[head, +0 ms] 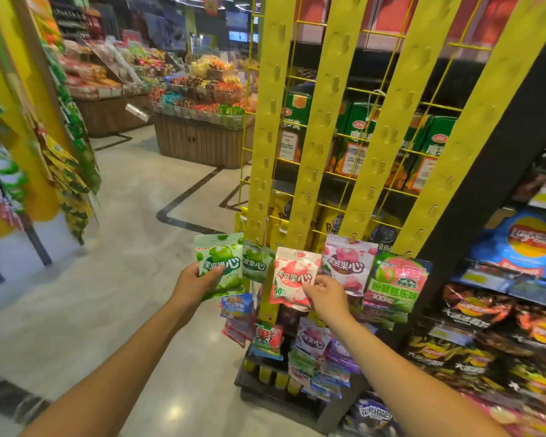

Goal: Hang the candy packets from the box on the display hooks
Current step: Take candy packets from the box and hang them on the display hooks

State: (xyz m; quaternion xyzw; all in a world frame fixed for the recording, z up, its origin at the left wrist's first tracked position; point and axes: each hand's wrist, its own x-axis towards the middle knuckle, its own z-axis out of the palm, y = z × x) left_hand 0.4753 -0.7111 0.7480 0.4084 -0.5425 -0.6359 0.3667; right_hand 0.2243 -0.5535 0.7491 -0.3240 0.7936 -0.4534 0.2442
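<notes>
Green packet (219, 263) gripped in our left hand (199, 280), our right hand (325, 296) pinches the pink packet (292, 274), upright just beneath the yellow hook strip (316, 152).

We see a green-and-white packet (219, 264), a pink-and-white packet (292, 275), yellow display strips (316, 146), and blue chip bags (524, 244).

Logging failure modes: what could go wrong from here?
1. The right hand pinches the pink packet by a lower corner, far from its top; it may swing and miss the hook on the strip.
2. Hung packets crowd both sides; one could be knocked off.
3. The left hand holds a green packet, so cannot steady anything.
</notes>
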